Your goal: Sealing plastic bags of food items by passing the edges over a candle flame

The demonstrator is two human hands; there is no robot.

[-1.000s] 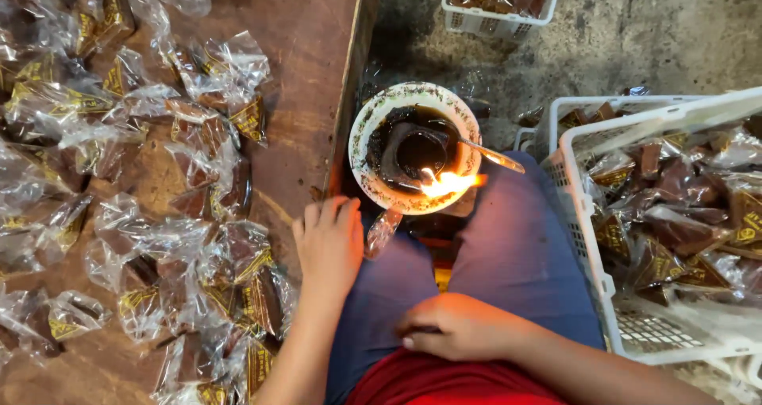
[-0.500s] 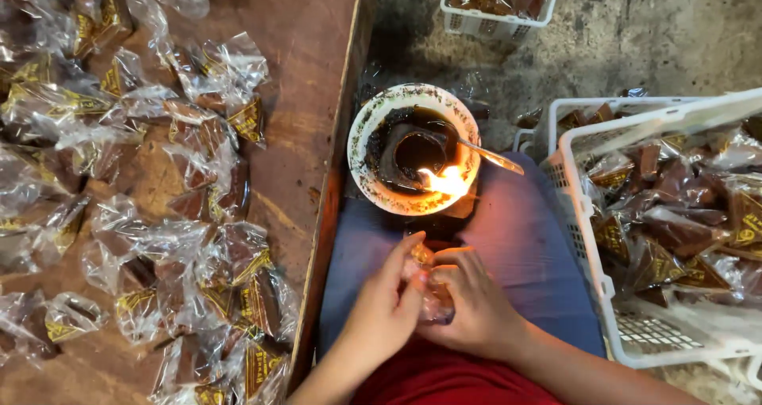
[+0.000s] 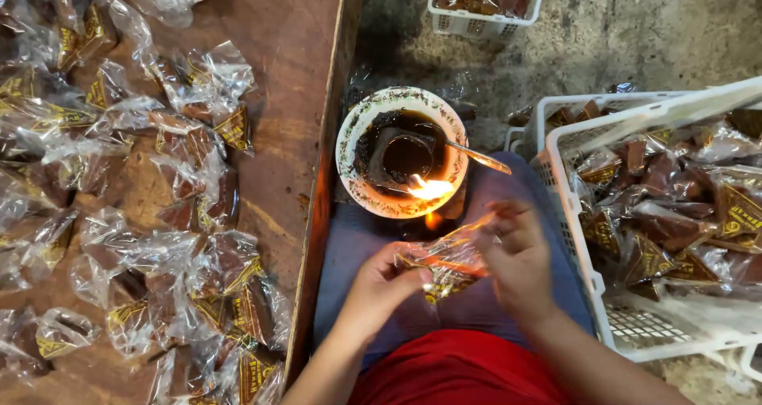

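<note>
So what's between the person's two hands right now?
A clear plastic packet, pinched by the left hand and right hand, shows in the head view.

ahead: flame (image 3: 429, 189), bowl (image 3: 401, 151) | left: table edge (image 3: 317, 214) | right: basket (image 3: 587, 262) | free: lap (image 3: 357, 246)

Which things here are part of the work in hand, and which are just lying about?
In use:
- clear packet, held between left hand and right hand
- flame at the rim of the bowl
- white basket of packets beside the right hand
- packets on the wooden table

Lying about:
- small crate on the floor
</note>
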